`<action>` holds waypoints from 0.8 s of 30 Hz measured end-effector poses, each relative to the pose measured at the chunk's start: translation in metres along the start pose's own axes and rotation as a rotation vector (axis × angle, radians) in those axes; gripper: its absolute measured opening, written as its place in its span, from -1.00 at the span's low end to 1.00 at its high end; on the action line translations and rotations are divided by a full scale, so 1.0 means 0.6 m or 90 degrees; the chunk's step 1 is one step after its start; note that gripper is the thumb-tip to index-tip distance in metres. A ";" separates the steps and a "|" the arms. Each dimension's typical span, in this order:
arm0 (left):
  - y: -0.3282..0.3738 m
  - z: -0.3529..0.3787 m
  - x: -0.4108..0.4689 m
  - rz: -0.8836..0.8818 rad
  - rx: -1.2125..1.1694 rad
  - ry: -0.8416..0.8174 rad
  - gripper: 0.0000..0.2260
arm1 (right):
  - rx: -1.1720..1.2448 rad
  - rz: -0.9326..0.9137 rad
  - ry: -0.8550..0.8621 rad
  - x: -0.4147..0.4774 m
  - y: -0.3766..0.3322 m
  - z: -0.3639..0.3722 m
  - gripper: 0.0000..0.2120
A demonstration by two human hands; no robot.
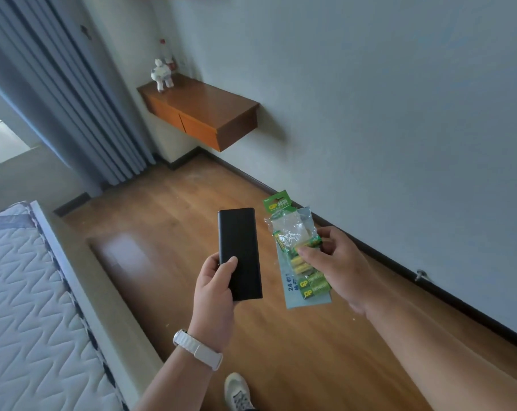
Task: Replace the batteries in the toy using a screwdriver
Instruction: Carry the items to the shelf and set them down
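Battery pack (290,232): green-and-yellow cells in a crumpled clear wrapper with a green header card, held in the air at about 4 o'clock from view centre. Right hand (337,265) carries it. Its grip is clamped on the pack, thumb pressed on the front over the cells, fingers behind. Several cells sit in the lower half, two with green labels lowest. Blue handwriting on the backing card, not legible.

Left hand (214,295) at 6 o'clock, grip clamped on the lower end of a flat black case (239,247): thumb across the front face, fingers round the left edge. Case points long side up, slightly tilted, just beside the pack at its 9 o'clock and not touching it. What the case contains cannot be told. White strap (198,350) on the left wrist.

At 11 o'clock a small white toy figure (161,75) stands upright on a brown wall shelf (210,111), well apart from both hands, at the shelf end nearest the curtain (73,99).

Wooden floor (177,218) below the hands; quilted mattress (23,292) at 8 o'clock; pale wall (370,99) from 12 to 3 o'clock; one light shoe (238,391) at 6 o'clock by the bottom edge
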State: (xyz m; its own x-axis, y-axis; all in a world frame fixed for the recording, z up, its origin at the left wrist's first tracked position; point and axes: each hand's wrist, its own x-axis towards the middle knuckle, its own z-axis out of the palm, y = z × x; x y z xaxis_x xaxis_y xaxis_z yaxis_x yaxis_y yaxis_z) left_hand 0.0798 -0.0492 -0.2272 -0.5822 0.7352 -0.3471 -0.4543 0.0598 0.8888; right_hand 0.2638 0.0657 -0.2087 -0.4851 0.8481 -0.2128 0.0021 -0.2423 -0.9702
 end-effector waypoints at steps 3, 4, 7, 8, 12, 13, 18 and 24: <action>0.017 -0.021 0.047 -0.002 -0.006 0.002 -0.89 | -0.013 -0.007 -0.005 0.055 -0.005 0.034 -0.66; 0.026 -0.030 0.069 -0.002 -0.009 -0.001 -0.89 | -0.016 -0.011 -0.004 0.077 -0.007 0.047 -0.66; 0.056 -0.058 0.148 -0.001 -0.014 -0.004 -0.89 | -0.027 -0.019 0.005 0.151 -0.017 0.097 -0.66; 0.068 -0.068 0.176 -0.003 -0.015 -0.002 -0.88 | -0.031 -0.021 0.006 0.176 -0.022 0.116 -0.66; 0.133 -0.112 0.292 -0.011 -0.015 -0.019 -0.88 | -0.053 -0.032 0.009 0.278 -0.046 0.204 -0.59; 0.149 -0.124 0.319 -0.010 -0.013 -0.020 -0.89 | -0.058 -0.034 0.007 0.302 -0.051 0.226 -0.57; 0.230 -0.178 0.445 0.012 -0.005 -0.039 -0.91 | -0.057 -0.052 -0.005 0.416 -0.078 0.321 -0.52; 0.295 -0.230 0.557 0.024 -0.009 -0.019 -0.90 | -0.073 -0.063 -0.023 0.542 -0.106 0.396 -0.57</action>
State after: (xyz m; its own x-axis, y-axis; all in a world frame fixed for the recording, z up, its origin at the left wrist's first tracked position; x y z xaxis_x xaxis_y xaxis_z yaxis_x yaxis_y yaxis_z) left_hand -0.2883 0.1140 -0.2272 -0.5782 0.7569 -0.3044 -0.4423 0.0227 0.8966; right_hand -0.1019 0.2450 -0.1886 -0.5196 0.8469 -0.1127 0.0510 -0.1009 -0.9936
